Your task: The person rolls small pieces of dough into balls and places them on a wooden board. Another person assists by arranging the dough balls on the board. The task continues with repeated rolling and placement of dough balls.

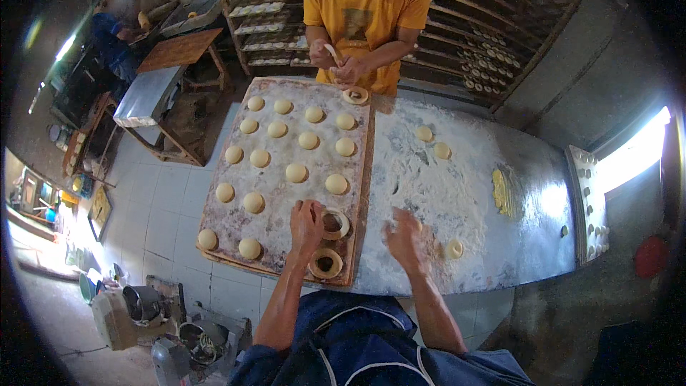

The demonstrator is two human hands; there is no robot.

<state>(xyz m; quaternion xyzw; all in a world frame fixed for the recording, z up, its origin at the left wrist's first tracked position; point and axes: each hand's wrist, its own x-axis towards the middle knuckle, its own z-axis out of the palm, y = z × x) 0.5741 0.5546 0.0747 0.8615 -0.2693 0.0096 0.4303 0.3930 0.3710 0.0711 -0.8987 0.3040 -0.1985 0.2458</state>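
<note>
My left hand (306,226) is over the near part of a floured board (279,186), its fingers curled together; what they hold, if anything, is hidden. Close against it sits a round, pale-rimmed piece (344,226) with a dark middle. Nearer me on the board is a second round piece (314,264), also dark inside. My right hand (404,237) hovers over the floury metal table (529,243), its fingers smeared by motion. To its right lies a small dough ball (454,249). Several smooth dough balls (296,172) are spread across the board.
Across the table a person in a yellow shirt (368,14) works dough in their hands, beside another dark-centred round (355,95). Two dough balls (433,143) and a yellow mass (503,191) lie on the table. Racks (493,0) stand behind; a tray (577,171) is at the right.
</note>
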